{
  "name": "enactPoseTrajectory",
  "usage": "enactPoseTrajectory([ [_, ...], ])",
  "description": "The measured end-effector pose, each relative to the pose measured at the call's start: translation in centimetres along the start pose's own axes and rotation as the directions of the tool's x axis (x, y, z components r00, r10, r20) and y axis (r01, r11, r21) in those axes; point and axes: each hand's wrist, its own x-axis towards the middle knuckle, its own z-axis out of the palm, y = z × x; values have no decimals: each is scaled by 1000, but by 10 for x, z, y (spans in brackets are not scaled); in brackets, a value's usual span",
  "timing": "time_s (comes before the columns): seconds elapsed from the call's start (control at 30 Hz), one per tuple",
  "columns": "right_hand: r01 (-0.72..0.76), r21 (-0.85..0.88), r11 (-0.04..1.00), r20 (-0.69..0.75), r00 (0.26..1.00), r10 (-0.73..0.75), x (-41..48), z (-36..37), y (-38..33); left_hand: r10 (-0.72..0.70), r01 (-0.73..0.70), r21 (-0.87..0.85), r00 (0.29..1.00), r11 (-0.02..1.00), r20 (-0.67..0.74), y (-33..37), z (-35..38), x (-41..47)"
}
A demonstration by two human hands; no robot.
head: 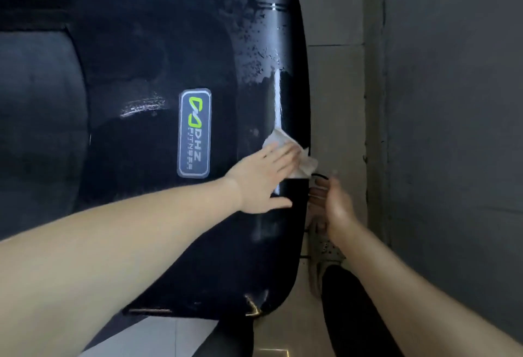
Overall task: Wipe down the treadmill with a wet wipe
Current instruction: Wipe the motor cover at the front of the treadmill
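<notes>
Flat-fingered left hand (263, 178) presses crumpled white wet wipe (297, 158) on glossy black treadmill hood (141, 54); blurred right hand (335, 204) seems relaxed, empty. Overlap strokes toward the edge.

A narrow strip of tiled floor (334, 88) runs between the right edge of the treadmill (141, 59) and the grey wall (452, 102) at right: open in the upper frame, crowded lower down by the right hand (336, 204), a shoe (325, 249) and a dark-clad leg (348, 314).

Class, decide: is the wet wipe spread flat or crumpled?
Crumpled: the wet wipe bunches in folds under straight fingers of the left hand.
</notes>
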Motion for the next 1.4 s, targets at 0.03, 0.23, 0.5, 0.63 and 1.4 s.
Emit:
enactPoseTrajectory([
  [0.03, 14, 33, 999, -30, 999, -13, -1, 5, -8, 88, -88, -11, 996, 996, 27, 12, 5, -20],
  [0.23, 13, -47, 999, -82, 996, -16, 21, 15, -23, 166, -166, 13, 986, 986, 3, -13, -10, -4],
  [0.5, 126, -134, 983, 69, 991, -117, 77, 33, -111, -174, 167, -78, 980, 983, -94, -143, -70, 144],
  [0.63, 211, -195, 958, 139, 973, -186, 79, 40, -137, -488, 465, -206, 869, 861, -82, -171, -65, 119],
  [1.4, 209, -127, 970, 116, 974, -195, 54, 76, -140, -31, 25, -47, 992, 999, -126, -96, -21, 53],
])
